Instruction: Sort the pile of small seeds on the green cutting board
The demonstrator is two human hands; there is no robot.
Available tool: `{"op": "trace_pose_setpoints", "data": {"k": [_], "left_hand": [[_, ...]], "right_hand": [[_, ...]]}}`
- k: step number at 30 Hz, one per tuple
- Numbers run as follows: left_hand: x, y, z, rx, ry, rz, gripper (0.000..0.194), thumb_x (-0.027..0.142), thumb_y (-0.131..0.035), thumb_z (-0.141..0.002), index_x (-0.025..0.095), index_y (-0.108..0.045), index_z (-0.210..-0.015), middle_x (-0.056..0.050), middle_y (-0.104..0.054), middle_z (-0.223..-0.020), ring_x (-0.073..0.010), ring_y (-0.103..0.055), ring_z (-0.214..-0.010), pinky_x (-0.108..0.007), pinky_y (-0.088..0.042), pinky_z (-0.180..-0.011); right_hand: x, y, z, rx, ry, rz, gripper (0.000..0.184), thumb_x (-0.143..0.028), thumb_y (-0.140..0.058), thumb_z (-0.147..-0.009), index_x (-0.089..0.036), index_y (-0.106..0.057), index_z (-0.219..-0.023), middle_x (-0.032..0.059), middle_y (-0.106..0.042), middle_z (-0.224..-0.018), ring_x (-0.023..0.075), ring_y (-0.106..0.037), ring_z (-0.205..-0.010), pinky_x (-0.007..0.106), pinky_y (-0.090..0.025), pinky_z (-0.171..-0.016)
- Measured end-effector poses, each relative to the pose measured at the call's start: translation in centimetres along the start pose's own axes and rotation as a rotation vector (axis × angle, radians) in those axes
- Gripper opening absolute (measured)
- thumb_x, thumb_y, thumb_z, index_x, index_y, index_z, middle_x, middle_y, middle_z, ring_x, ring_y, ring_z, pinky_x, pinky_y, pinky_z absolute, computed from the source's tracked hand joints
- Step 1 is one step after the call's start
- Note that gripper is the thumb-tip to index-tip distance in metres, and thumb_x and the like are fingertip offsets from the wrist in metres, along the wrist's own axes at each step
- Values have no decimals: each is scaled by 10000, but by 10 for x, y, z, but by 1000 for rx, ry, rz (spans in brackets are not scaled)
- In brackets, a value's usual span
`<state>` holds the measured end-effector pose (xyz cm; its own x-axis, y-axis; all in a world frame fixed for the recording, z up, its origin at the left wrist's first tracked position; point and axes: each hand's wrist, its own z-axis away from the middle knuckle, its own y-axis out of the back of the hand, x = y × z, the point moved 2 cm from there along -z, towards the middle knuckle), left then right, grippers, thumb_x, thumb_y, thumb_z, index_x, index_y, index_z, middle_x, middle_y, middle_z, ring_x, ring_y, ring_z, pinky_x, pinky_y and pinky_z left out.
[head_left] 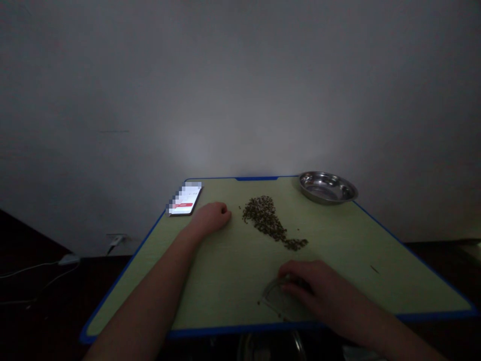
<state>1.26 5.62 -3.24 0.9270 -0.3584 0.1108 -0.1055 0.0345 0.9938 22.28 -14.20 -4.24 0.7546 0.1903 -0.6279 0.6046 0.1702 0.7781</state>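
My left hand (215, 217) rests on the table as a closed fist, just left of the scattered small dark seeds or grains (265, 218). Whether anything is inside the fist is hidden. Close to the front edge, my right hand (313, 286) pinches a thin, see-through piece with a rounded edge (278, 296) between thumb and fingers. Its exact kind is hard to make out in the dim light. The grains lie in a loose patch that narrows toward my right hand, and a few stray ones are near the clear piece.
A shiny metal bowl (326, 188) stands at the table's back right corner. A lit phone (185, 199) lies at the left edge. Below the front edge is a round metal vessel (270, 346). A small dark sliver (375, 269) lies on the right. Behind is a wall.
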Motion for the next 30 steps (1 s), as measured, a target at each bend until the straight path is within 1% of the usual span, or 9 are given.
{"op": "trace_pose_setpoints", "data": {"k": [3, 6, 9, 11, 14, 18, 21, 26, 30], "left_hand": [[0, 0, 0, 2, 3, 6, 320, 396, -390, -793, 187, -632, -787, -76, -657, -797, -177, -574, -704, -268, -371, -598], [0, 1, 1, 0, 17, 13, 307, 385, -394, -792, 188, -630, -785, -74, -661, -799, -174, -572, -696, -269, -369, -594], [0, 1, 1, 3, 18, 13, 316, 390, -391, -799, 189, -635, -791, -76, -668, -816, -177, -578, -706, -268, -372, -593], [0, 1, 1, 5, 19, 13, 325, 396, -390, -804, 188, -639, -795, -78, -671, -823, -176, -583, -711, -264, -375, -596], [-1, 0, 1, 12, 21, 14, 327, 395, -390, -806, 189, -643, -800, -76, -671, -824, -175, -585, -706, -261, -376, -592], [-2, -1, 0, 26, 11, 6, 332, 395, -383, -808, 188, -641, -776, -75, -667, -802, -184, -589, -706, -268, -370, -583], [-2, -2, 0, 35, 7, 10, 330, 401, -385, -808, 192, -638, -773, -71, -664, -799, -187, -586, -706, -271, -367, -581], [-2, -1, 0, 27, 21, 12, 316, 399, -390, -803, 196, -631, -780, -65, -662, -796, -181, -582, -699, -270, -357, -574], [-1, 0, 1, 20, 19, 18, 317, 392, -388, -806, 195, -633, -773, -64, -664, -792, -177, -583, -696, -262, -361, -571]], "right_hand": [[0, 2, -2, 1, 11, 8, 186, -261, -521, -864, -254, -660, -988, 22, -692, -962, 177, -612, -883, 289, -437, -775], [2, 8, -7, 0, 33, 45, 168, -252, -543, -849, -248, -669, -959, 18, -704, -915, 173, -625, -843, 287, -435, -751], [1, 13, -17, 6, 66, 133, 172, -227, -577, -818, -245, -678, -956, 18, -716, -857, 180, -638, -797, 290, -430, -715], [-3, 14, -25, -3, 103, 187, 178, -214, -590, -802, -241, -686, -949, 24, -721, -849, 186, -643, -782, 292, -427, -702], [-14, 12, -37, 4, 170, 232, 171, -204, -594, -792, -230, -698, -925, 33, -725, -888, 200, -648, -819, 300, -428, -724], [-27, 4, -47, -30, 260, 212, 185, -222, -596, -799, -235, -701, -951, 28, -726, -917, 189, -646, -842, 288, -429, -742], [-30, 0, -48, -60, 310, 198, 182, -232, -603, -801, -242, -703, -951, 22, -726, -912, 184, -640, -847, 289, -428, -752], [-27, -2, -42, -131, 358, 139, 170, -240, -598, -813, -236, -706, -944, 13, -723, -892, 158, -633, -831, 264, -424, -761], [-22, -1, -37, -157, 335, 103, 160, -245, -606, -809, -234, -703, -936, 7, -722, -894, 148, -630, -828, 250, -424, -761]]}}
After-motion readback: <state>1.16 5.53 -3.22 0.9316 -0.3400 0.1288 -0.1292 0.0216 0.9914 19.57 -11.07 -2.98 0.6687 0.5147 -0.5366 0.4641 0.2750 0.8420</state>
